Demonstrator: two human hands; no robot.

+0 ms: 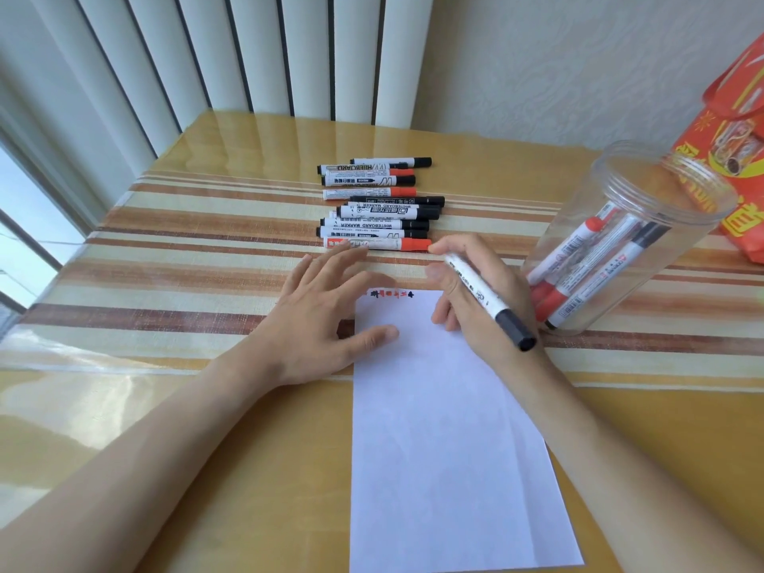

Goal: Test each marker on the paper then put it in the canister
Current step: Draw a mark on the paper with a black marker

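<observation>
- The right hand [467, 291] is wrapped round a black marker [488, 299], which it holds over the top of the paper [446, 428].
- That marker's long axis runs from 10 o'clock to 4 o'clock. Its black end points at 4 o'clock, back toward the wrist, and the other end sits under the fingertips, so I cannot tell if a cap is on there.
- The left hand [326, 308] lies flat with fingers spread, holding nothing. Its thumb presses the paper's left edge and its fingertips reach toward the nearest red marker [378, 244].
- A short row of red and black test marks [388, 294] runs along the paper's top edge, between the two hands.
- The canister [620, 241] stands at 3 o'clock from the right hand, just beside it. It is clear and lidless, and its mouth looks tipped toward 1 o'clock.
- The right hand is much the nearer to the canister, so I judge the drop falls to it.
- Inside the canister several markers lean, red and black, though I cannot count them surely.
- The untested pile [378, 200] lies at 12 o'clock from the hands, each marker lying 9 to 3.
- A red bag [736, 159] stands behind the canister.
</observation>
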